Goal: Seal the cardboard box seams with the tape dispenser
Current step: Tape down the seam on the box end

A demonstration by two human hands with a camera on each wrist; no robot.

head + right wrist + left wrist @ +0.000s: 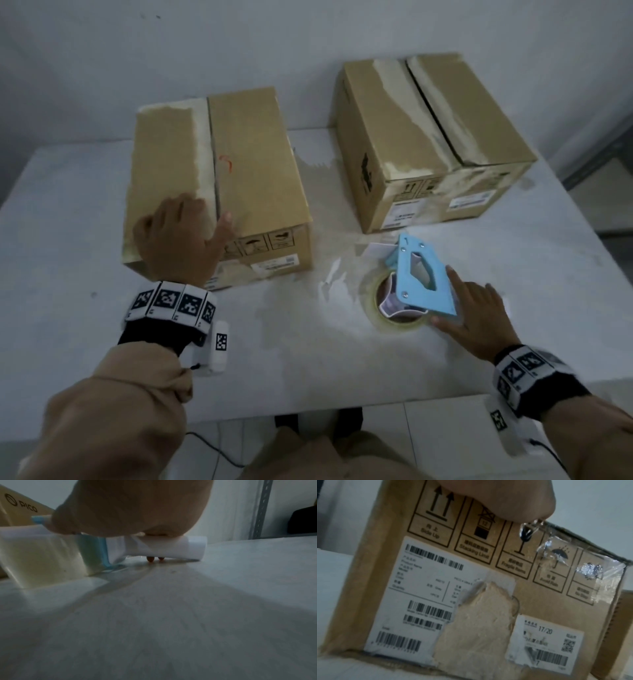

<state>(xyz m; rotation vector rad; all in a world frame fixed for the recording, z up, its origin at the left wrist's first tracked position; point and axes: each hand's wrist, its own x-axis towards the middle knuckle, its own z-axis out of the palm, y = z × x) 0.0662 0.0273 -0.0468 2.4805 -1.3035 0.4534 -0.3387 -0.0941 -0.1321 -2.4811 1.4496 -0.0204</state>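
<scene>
Near box (219,178) on the desk (308,359) is steadied by the flat, spread left hand (178,240) at its seam. Tape dispenser (421,281), lying beside it, is reached by the right hand (476,315), fingers apart; handle should be gripped firmly before lifting.

The right hand (476,315) hides the tape dispenser's (416,277) handle.

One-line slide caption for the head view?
Left hand rests on the near cardboard box while the right hand reaches the blue tape dispenser lying on the table.
</scene>
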